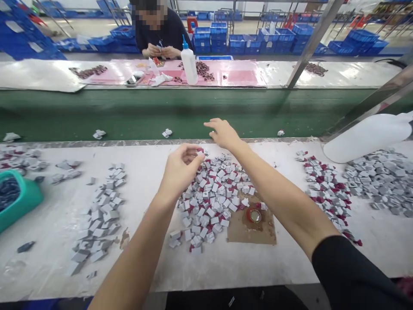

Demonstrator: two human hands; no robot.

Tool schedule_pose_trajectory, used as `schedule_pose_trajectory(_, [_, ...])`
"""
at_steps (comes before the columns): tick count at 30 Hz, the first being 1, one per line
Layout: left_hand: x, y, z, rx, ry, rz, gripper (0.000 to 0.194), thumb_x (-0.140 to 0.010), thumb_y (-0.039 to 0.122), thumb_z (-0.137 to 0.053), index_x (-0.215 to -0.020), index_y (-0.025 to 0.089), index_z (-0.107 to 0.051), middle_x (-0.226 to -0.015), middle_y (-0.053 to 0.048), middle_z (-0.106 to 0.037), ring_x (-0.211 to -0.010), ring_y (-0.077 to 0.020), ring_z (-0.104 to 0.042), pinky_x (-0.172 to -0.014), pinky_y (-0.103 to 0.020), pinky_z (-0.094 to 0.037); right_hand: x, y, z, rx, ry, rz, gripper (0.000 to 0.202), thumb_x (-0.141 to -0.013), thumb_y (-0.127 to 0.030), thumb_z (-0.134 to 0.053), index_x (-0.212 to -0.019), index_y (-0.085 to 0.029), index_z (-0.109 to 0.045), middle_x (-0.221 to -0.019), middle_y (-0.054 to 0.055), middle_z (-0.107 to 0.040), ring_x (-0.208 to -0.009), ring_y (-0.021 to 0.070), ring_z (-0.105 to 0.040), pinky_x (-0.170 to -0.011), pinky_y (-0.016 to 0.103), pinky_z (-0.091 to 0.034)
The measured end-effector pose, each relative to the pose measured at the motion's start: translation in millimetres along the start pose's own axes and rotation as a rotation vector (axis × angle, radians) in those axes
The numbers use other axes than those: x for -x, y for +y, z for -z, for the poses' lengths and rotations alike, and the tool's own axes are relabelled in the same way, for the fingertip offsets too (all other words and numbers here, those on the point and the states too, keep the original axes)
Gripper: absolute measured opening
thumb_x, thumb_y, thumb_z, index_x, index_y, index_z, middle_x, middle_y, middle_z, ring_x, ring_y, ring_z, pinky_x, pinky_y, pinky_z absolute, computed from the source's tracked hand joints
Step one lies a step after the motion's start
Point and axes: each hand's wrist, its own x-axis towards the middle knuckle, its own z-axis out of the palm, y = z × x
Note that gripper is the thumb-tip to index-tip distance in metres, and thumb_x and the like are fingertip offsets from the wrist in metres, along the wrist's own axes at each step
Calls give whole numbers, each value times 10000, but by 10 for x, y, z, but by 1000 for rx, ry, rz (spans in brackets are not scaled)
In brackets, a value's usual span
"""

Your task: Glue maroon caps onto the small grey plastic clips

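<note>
My left hand [182, 165] is closed in a pinch on a small grey and dark red piece [200, 151], above the far end of a heap of such pieces [209, 202]. Over the edge of the green belt [135, 114] reaches my right hand [222, 132], palm down with its fingers stretched out. A bit of a pale piece [212, 134] shows just under those fingers; whether they touch it I cannot tell. Near the heap's right side, a small round red-rimmed cap [254, 215] sits on a stained piece of brown cardboard [235, 232].
Grey pieces [100, 224] lie in a strip at left, beside a teal bin [29, 198]. At right are more grey-red pieces [329, 189], a grey pile [383, 181] and a large white bottle [364, 135]. Across the belt, a person [164, 34] works behind a glue bottle [189, 64].
</note>
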Motion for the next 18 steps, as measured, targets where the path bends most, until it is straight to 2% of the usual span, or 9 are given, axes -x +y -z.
schedule_pose_trajectory(2, [-282, -6, -79, -50, 20, -5, 214, -906, 277, -801, -1100, 190, -778, -1087, -93, -827, -1006, -257, -778, -930, -389, -649, -247, 22, -91, 17, -29, -30, 347, -1113, -247, -805, -1457, -207, -786, -1594, 145, -739, -1428, 336, -722, -1237, 595, -605])
schedule_pose_trajectory(4, [-582, -11, -193, -104, 19, 9, 152, -939, 207, -801, -1086, 181, -771, -1086, -100, -820, -1023, -255, -778, -991, -408, -650, -296, 102, -53, 23, -17, -88, 411, -1124, -417, -824, -1475, -217, -747, -1537, 128, -743, -1337, 319, -762, -1122, 565, -673])
schedule_pose_trajectory(5, [-733, -17, -266, -129, 5, 23, 136, -960, 187, -808, -1090, 173, -772, -1092, -104, -817, -1034, -254, -778, -1020, -423, -652, -250, 158, 18, 18, 2, -120, 424, -1128, -438, -818, -1477, -212, -739, -1510, 125, -749, -1287, 305, -780, -1078, 542, -692])
schedule_pose_trajectory(7, [-1023, -32, -447, -168, -51, 60, 162, -1026, 226, -828, -1162, 154, -780, -1168, -112, -813, -1084, -256, -784, -1052, -458, -665, -26, 281, 240, -8, 49, -175, 360, -1135, -357, -794, -1442, -172, -764, -1391, 137, -802, -1164, 279, -814, -1016, 495, -708])
schedule_pose_trajectory(10, [-1366, -43, -761, -206, -172, 116, 347, -1108, 387, -808, -1372, 168, -762, -1377, -127, -781, -1188, -273, -784, -1042, -495, -696, 612, 430, 619, -72, 99, -216, 254, -1095, -263, -749, -1279, -125, -857, -1090, 137, -869, -881, 245, -827, -873, 426, -711])
schedule_pose_trajectory(12, [-1503, -27, -935, -243, -222, 132, 416, -1122, 429, -791, -1454, 184, -739, -1456, -139, -757, -1233, -287, -780, -1049, -507, -702, 1175, 507, 783, -103, 125, -231, 268, -1011, -386, -832, -1130, -153, -893, -921, 109, -861, -736, 256, -797, -754, 426, -693])
schedule_pose_trajectory(15, [-1563, 27, -1043, -363, -211, 131, 433, -1120, 426, -792, -1477, 189, -732, -1495, -148, -742, -1279, -302, -768, -1085, -531, -690, 2058, 676, 818, -222, 161, -309, 452, -829, -669, -933, -979, -243, -907, -737, 77, -831, -616, 301, -796, -635, 432, -678])
schedule_pose_trajectory(17, [-1499, 62, -993, -471, -169, 124, 440, -1116, 430, -795, -1483, 194, -732, -1530, -152, -727, -1321, -315, -754, -1117, -553, -676, 2577, 856, 736, -260, 193, -440, 513, -784, -756, -933, -967, -278, -917, -611, 69, -786, -592, 346, -819, -628, 446, -706])
schedule_pose_trajectory(18, [-1428, 74, -931, -520, -147, 114, 448, -1111, 432, -800, -1483, 192, -731, -1544, -152, -720, -1345, -325, -744, -1136, -572, -664, 2802, 958, 678, -268, 210, -500, 567, -759, -788, -938, -1024, -287, -934, -638, 82, -813, -614, 371, -844, -606, 440, -716])
